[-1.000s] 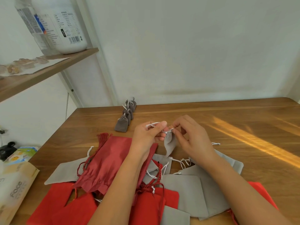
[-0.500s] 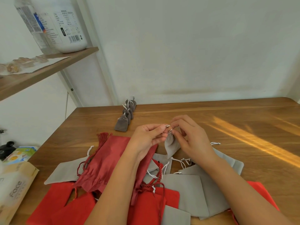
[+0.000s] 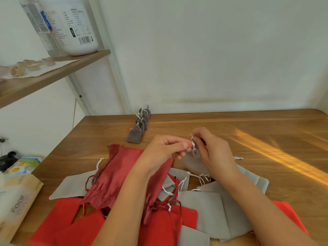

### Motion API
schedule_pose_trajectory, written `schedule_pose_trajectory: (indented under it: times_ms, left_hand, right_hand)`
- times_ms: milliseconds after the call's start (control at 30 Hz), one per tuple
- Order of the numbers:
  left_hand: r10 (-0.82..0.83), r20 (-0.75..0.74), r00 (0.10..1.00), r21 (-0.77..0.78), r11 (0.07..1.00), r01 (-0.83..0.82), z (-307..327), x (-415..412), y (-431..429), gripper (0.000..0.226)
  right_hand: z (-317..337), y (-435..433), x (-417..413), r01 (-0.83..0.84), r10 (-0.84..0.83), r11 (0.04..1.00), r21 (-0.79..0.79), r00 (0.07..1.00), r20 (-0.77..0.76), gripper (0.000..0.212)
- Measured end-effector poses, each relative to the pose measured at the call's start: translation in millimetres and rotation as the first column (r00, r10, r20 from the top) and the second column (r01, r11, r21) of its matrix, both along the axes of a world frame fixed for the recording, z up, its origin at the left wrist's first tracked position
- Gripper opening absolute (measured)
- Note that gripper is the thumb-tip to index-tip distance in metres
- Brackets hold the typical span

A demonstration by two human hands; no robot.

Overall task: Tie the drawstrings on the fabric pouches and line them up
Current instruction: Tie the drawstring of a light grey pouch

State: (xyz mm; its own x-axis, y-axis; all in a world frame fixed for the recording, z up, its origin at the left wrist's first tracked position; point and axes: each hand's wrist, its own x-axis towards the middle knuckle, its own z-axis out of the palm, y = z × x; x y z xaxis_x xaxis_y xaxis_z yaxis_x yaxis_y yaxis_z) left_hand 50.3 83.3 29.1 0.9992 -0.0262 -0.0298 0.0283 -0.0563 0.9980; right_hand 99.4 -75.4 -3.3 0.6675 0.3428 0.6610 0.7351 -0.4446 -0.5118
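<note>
Pinching its drawstring (image 3: 193,143), hands (image 3: 165,150) (image 3: 214,153) hold grey pouch (image 3: 192,161) over table (image 3: 230,125) centre.

My wooden surface (image 3: 248,125) carries a short row of tied grey pouches (image 3: 134,134) toward the wall, and flat red and grey pouches (image 3: 204,208) heaped nearest me.

**A domestic work corner, by the look of it**

You sit at a wooden table (image 3: 230,125) set against a plain white wall (image 3: 213,59). At the upper left, a wooden shelf (image 3: 53,75) carries a labelled white tub (image 3: 78,32). A pack of face tissues (image 3: 17,201) lies at the lower left. Sunlight streaks the table's right side.
</note>
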Motion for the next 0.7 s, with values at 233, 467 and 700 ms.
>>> schedule_pose_trajectory:
  times_ms: [233, 467, 700]
  left_hand:
    - [0.032, -0.041, 0.999, -0.090, 0.995, -0.036, -1.7, 3.0, -6.3, 0.030]
    - [0.070, 0.044, 0.997, 0.013, 0.997, -0.070, -6.4, 4.2, -3.3, 0.006]
    - [-0.092, -0.058, 0.994, -0.217, 0.973, 0.077, -2.8, 2.5, -8.1, 0.022]
  right_hand:
    - [1.5, -0.3, 0.7, -0.006, 0.005, 0.999, 0.038, 0.999, 0.035, 0.010]
    - [0.8, 0.2, 2.0, -0.024, 0.022, 0.999, 0.024, 0.997, 0.073, 0.010]
    - [0.7, 1.6, -0.5, -0.071, 0.069, 0.996, 0.056, 0.997, 0.029, 0.011]
